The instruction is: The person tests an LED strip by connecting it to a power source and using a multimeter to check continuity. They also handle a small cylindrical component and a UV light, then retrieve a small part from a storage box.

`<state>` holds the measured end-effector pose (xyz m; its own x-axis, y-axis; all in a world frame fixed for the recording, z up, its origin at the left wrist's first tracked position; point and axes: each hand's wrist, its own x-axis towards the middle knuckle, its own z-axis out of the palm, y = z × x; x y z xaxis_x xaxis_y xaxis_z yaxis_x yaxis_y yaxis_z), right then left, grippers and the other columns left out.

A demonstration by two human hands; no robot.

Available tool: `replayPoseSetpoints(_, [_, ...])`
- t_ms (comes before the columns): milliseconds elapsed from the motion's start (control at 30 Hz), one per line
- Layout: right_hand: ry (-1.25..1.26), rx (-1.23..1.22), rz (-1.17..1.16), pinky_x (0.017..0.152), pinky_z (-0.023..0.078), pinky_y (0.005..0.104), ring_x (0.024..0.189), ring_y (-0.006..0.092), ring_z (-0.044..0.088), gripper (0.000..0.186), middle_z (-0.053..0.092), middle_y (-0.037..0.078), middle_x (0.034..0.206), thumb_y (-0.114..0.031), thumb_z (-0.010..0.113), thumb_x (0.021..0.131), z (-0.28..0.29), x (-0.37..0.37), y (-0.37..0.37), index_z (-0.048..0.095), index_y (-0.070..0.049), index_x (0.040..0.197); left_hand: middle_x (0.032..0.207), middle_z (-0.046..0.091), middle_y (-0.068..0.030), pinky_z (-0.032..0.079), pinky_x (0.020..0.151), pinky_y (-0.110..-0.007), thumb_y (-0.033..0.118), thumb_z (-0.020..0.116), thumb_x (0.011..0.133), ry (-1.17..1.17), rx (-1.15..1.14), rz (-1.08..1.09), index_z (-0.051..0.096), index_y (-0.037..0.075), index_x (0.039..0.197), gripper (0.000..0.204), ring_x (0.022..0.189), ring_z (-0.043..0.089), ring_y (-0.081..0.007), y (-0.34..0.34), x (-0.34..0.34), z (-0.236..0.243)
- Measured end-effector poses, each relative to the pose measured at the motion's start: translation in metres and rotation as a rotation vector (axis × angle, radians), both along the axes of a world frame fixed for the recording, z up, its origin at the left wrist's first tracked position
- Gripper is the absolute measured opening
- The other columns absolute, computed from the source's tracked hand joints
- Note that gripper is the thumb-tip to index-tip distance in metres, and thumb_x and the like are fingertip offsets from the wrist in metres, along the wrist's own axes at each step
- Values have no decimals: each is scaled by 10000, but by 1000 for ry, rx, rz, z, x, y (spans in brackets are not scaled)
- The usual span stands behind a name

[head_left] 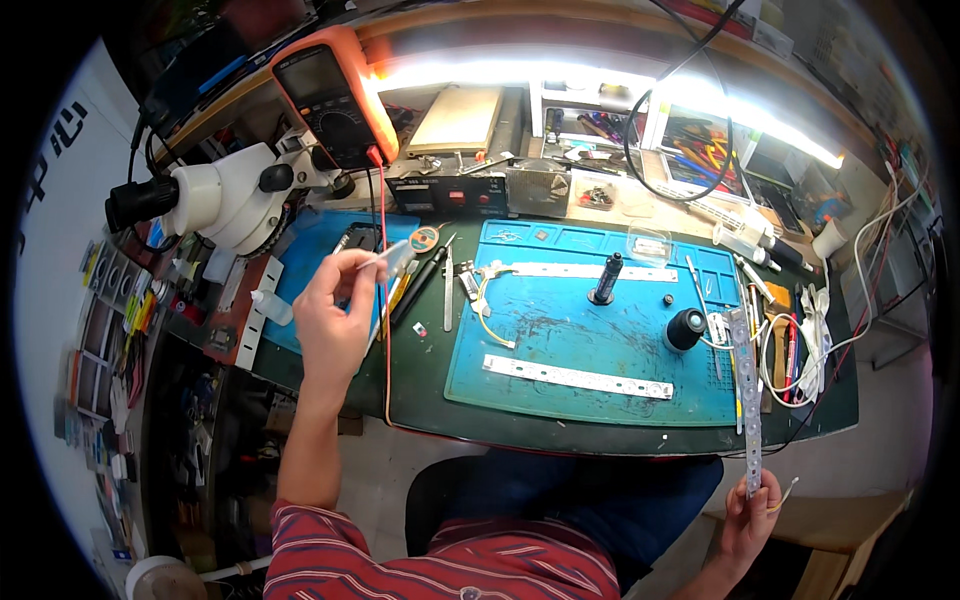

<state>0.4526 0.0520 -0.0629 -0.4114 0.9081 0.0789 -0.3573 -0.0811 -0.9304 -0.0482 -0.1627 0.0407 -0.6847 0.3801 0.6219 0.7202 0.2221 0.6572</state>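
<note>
Dotted strip (pixel 748 405) (long, pale) held in the right hand (pixel 750 515).

Low down, there's a lane through the middle of the blue mat (pixel 545 330), nine o'clock to three, between a far pale strip (pixel 545 270) at twelve and a near pale strip (pixel 578 377) at six! An upright black cylinder (pixel 607 280) juts in from twelve, a dark bottle (pixel 685 330) blocks three, a yellowish cable (pixel 484 315) crowds nine. Past nine, a red lead (pixel 386 345) runs between the left hand (pixel 335 300) and the mat; at four, the right hand's (pixel 750 512) lensed strip (pixel 749 400) bars the side. High at one, a black cable loop (pixel 627 140) hangs before the shelves!
</note>
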Motion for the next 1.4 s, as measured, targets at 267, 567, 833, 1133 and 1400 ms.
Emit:
replayPoseSetpoints(267, [-6, 7, 42, 583, 410, 224, 671, 109, 541, 506, 659, 89, 885, -349, 754, 985, 4, -8, 2, 611, 42, 1271, 1112, 743, -66, 568, 875, -408, 115, 811, 861, 334, -495, -408, 752, 64, 1058, 213, 1035, 705, -277, -26, 43, -14])
replayPoseSetpoints(567, [-37, 18, 84, 587, 386, 237, 675, 100, 494, 482, 629, 92, 916, -328, 722, 1013, 11, -11, 5, 577, 50, 1275, 1092, 733, -102, 531, 937, -386, 10, 694, 889, 362, -467, -419, 661, 35, 1279, 392, 1029, 691, -305, 26, -10, -29])
replayPoseSetpoints(833, [-10, 28, 16, 585, 404, 232, 670, 105, 526, 477, 650, 101, 895, -332, 730, 1007, 10, 2, -4, 594, 41, 1271, 1116, 732, -82, 516, 1000, -381, 88, 627, 913, 834, -720, -442, 648, 60, 1304, 392, 1082, 697, -212, 46, -34, -22])
replayPoseSetpoints(1133, [-18, 4, 38, 579, 400, 232, 667, 104, 531, 474, 650, 88, 883, -338, 736, 1001, 10, -7, -1, 601, 33, 1262, 1060, 694, -80, 542, 919, -404, 60, 670, 855, 872, -651, -463, 699, 60, 1046, 193, 1009, 688, -274, 31, -50, -15])
replayPoseSetpoints(1400, [13, 41, 88, 581, 399, 243, 667, 109, 529, 449, 643, 77, 848, -332, 742, 999, 16, -10, -3, 624, 14, 1259, 1036, 680, -97, 562, 882, -405, 5, 735, 844, 870, -250, -163, 717, 70, 1162, 325, 983, 682, -300, 109, -51, 21])
